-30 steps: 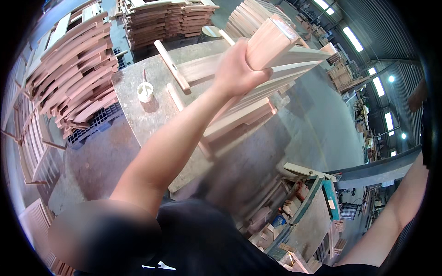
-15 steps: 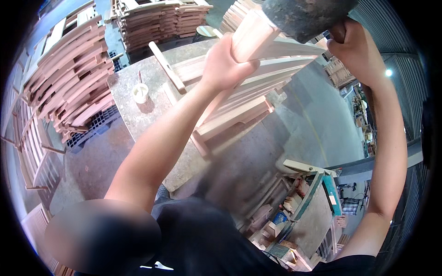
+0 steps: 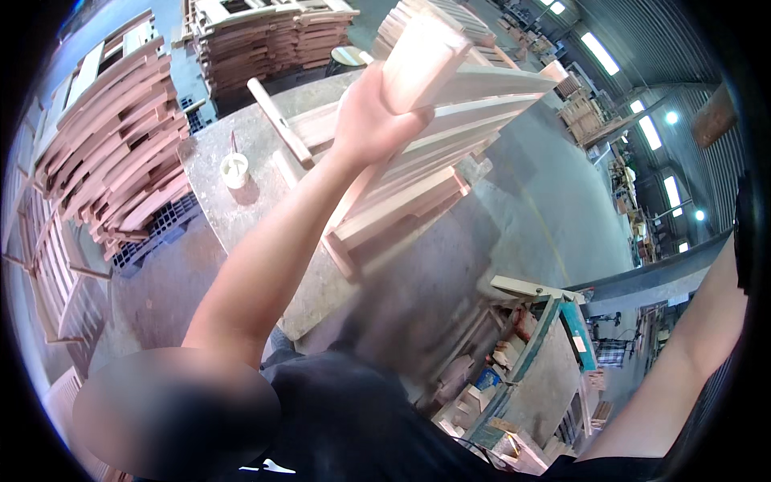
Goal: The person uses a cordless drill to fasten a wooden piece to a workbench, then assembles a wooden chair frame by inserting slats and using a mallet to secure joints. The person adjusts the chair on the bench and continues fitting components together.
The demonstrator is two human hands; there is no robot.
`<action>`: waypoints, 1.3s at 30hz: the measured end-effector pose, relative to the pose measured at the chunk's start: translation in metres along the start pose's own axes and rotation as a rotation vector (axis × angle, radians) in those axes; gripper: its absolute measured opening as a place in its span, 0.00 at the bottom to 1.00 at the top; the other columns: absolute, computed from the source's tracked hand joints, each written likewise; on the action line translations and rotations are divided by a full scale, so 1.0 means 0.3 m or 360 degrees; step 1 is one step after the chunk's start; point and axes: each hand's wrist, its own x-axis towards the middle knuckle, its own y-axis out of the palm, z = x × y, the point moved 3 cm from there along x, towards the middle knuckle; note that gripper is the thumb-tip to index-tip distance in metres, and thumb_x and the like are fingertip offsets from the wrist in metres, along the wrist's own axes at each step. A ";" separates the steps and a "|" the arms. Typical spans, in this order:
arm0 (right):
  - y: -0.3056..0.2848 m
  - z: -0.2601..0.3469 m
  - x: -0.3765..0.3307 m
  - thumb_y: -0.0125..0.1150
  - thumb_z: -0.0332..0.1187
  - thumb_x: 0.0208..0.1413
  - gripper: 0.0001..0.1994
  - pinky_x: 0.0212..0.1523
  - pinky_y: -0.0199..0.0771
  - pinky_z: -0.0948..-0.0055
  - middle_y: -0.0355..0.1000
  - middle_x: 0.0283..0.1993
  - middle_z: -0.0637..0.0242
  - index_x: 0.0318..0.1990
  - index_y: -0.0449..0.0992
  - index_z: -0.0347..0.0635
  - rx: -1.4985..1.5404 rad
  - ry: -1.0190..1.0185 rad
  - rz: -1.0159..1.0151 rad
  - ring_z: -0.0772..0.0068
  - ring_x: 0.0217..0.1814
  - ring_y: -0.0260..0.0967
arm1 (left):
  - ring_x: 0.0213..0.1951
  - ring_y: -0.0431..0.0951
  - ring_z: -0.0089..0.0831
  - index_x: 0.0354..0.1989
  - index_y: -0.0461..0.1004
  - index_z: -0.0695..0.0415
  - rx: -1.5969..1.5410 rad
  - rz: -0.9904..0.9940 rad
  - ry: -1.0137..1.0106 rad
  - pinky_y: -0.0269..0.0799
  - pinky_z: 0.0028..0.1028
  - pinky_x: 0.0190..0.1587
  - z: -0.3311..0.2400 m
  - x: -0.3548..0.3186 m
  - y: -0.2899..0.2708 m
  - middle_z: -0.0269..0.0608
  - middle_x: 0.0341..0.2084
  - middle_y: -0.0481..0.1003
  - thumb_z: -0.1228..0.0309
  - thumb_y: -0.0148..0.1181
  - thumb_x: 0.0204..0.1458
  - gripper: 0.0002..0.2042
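My left hand (image 3: 376, 119) is closed around a thick pale wooden post (image 3: 426, 63), whose squared end points up. The post belongs to a slatted wooden frame (image 3: 474, 116) lying on a worn workbench (image 3: 210, 165) and jutting past its edge. My right forearm (image 3: 711, 321) is raised at the right rim, and the hand itself is out of sight. Above that arm shows a rounded brown wooden piece (image 3: 715, 116), probably part of the mallet, its black head not visible.
A white pot (image 3: 234, 171) with a thin stick stands on the bench. Stacked wooden parts (image 3: 108, 145) rise at the left, with more stacks (image 3: 265, 44) behind. A green-edged cart (image 3: 538, 394) holding wood offcuts stands at the lower right.
My right hand has swung up and right out of view, taking the mallet away from the post's end. My left hand keeps its grip; the view has shifted slightly.
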 end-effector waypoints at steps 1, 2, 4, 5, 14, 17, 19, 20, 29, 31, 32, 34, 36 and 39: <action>0.045 0.035 0.007 0.60 0.27 0.53 0.16 0.49 0.71 0.65 0.74 0.42 0.56 0.50 0.73 0.35 0.0067 -0.0029 0.0044 0.63 0.45 0.70 | 0.42 0.79 0.47 0.44 0.73 0.66 0.0006 -0.0002 -0.0008 0.73 0.40 0.47 -0.011 0.000 -0.010 0.54 0.37 0.79 0.57 0.70 0.36 0.29; 0.088 0.076 0.017 0.60 0.27 0.53 0.16 0.50 0.71 0.65 0.74 0.43 0.56 0.50 0.73 0.35 0.0122 -0.0060 0.0097 0.63 0.46 0.71 | 0.41 0.79 0.47 0.43 0.73 0.66 0.0003 -0.0001 -0.0017 0.73 0.40 0.46 -0.010 -0.005 -0.009 0.54 0.37 0.78 0.57 0.70 0.36 0.29; 0.107 0.190 0.024 0.60 0.27 0.53 0.17 0.52 0.71 0.65 0.75 0.45 0.55 0.52 0.73 0.36 0.0070 0.0005 0.0350 0.62 0.48 0.71 | 0.40 0.79 0.46 0.41 0.73 0.66 -0.0121 0.0060 0.0002 0.73 0.40 0.45 0.006 -0.031 0.105 0.54 0.35 0.78 0.57 0.70 0.35 0.28; 0.243 0.253 0.111 0.59 0.26 0.53 0.18 0.53 0.72 0.64 0.75 0.46 0.55 0.52 0.73 0.36 0.0355 -0.0125 0.0375 0.61 0.49 0.72 | 0.39 0.79 0.46 0.41 0.73 0.66 0.0166 -0.0051 0.0063 0.73 0.40 0.44 0.041 0.003 -0.027 0.54 0.34 0.78 0.57 0.70 0.35 0.28; 0.296 0.431 0.018 0.59 0.34 0.55 0.15 0.46 0.75 0.64 0.77 0.36 0.49 0.41 0.77 0.27 0.0377 -0.0196 0.0043 0.61 0.40 0.77 | 0.41 0.80 0.43 0.44 0.72 0.66 -0.0060 -0.0039 0.0064 0.74 0.37 0.46 0.033 0.007 0.015 0.53 0.38 0.78 0.60 0.70 0.38 0.27; 0.446 0.179 -0.112 0.63 0.32 0.50 0.14 0.42 0.74 0.66 0.76 0.32 0.49 0.39 0.77 0.28 0.0643 0.0019 -0.0064 0.65 0.37 0.76 | 0.43 0.80 0.41 0.48 0.71 0.66 0.0043 0.0033 0.0024 0.75 0.38 0.46 0.036 0.013 0.028 0.54 0.42 0.78 0.58 0.70 0.39 0.30; 0.500 0.073 -0.225 0.65 0.30 0.49 0.13 0.40 0.73 0.67 0.77 0.33 0.53 0.39 0.77 0.29 0.1049 0.0287 -0.0011 0.69 0.37 0.75 | 0.43 0.79 0.40 0.48 0.70 0.66 0.0068 0.0021 -0.0047 0.76 0.38 0.46 0.046 0.007 0.030 0.53 0.42 0.78 0.58 0.70 0.39 0.30; 0.535 0.025 -0.283 0.67 0.29 0.49 0.13 0.40 0.73 0.68 0.78 0.34 0.55 0.40 0.77 0.29 0.1398 0.0449 0.0047 0.72 0.38 0.75 | 0.43 0.79 0.39 0.50 0.70 0.66 0.0082 0.0019 -0.0001 0.76 0.38 0.46 0.045 0.012 0.021 0.52 0.41 0.77 0.58 0.69 0.39 0.31; 1.191 -0.561 -1.009 0.65 0.22 0.46 0.12 0.42 0.74 0.67 0.79 0.37 0.62 0.40 0.78 0.33 0.1396 0.1530 0.0512 0.70 0.40 0.75 | 0.54 0.75 0.37 0.64 0.59 0.62 0.0293 -0.0219 0.0022 0.70 0.40 0.59 0.049 -0.066 -0.016 0.49 0.50 0.72 0.59 0.68 0.51 0.36; 1.332 -0.597 -1.159 0.67 0.32 0.43 0.14 0.40 0.74 0.62 0.79 0.32 0.51 0.35 0.79 0.28 0.1204 0.1625 0.1200 0.64 0.35 0.77 | 0.60 0.72 0.42 0.67 0.55 0.61 0.0530 -0.0786 0.0564 0.65 0.42 0.65 -0.061 -0.124 0.033 0.53 0.57 0.70 0.65 0.67 0.55 0.35; 1.433 -0.631 -1.277 0.68 0.35 0.42 0.16 0.42 0.76 0.57 0.79 0.32 0.44 0.32 0.81 0.27 0.1163 0.1538 0.1067 0.51 0.39 0.80 | 0.62 0.70 0.43 0.67 0.55 0.61 0.0684 -0.0919 0.0743 0.63 0.43 0.67 -0.083 -0.149 0.062 0.55 0.59 0.69 0.66 0.67 0.56 0.34; 1.531 -0.605 -1.367 0.70 0.29 0.40 0.11 0.34 0.74 0.63 0.78 0.28 0.61 0.33 0.81 0.33 0.1354 0.1516 0.1222 0.70 0.32 0.75 | 0.63 0.69 0.45 0.67 0.55 0.63 0.1045 -0.0994 0.1092 0.60 0.45 0.68 -0.187 -0.207 0.145 0.57 0.60 0.68 0.66 0.66 0.58 0.33; 1.772 -0.622 -1.586 0.72 0.30 0.40 0.22 0.42 0.77 0.64 0.81 0.35 0.62 0.47 0.81 0.36 0.1709 0.1321 0.0870 0.66 0.40 0.77 | 0.63 0.69 0.47 0.65 0.55 0.65 0.1271 -0.0862 0.1257 0.60 0.47 0.68 -0.225 -0.242 0.283 0.59 0.59 0.68 0.64 0.65 0.59 0.33; 1.766 -0.659 -1.404 0.71 0.28 0.43 0.22 0.45 0.77 0.67 0.81 0.41 0.57 0.49 0.79 0.30 0.1470 0.1474 0.1684 0.67 0.45 0.78 | 0.61 0.70 0.48 0.64 0.56 0.68 0.1561 -0.0619 0.1248 0.60 0.48 0.68 -0.214 -0.250 0.463 0.61 0.57 0.68 0.62 0.64 0.59 0.32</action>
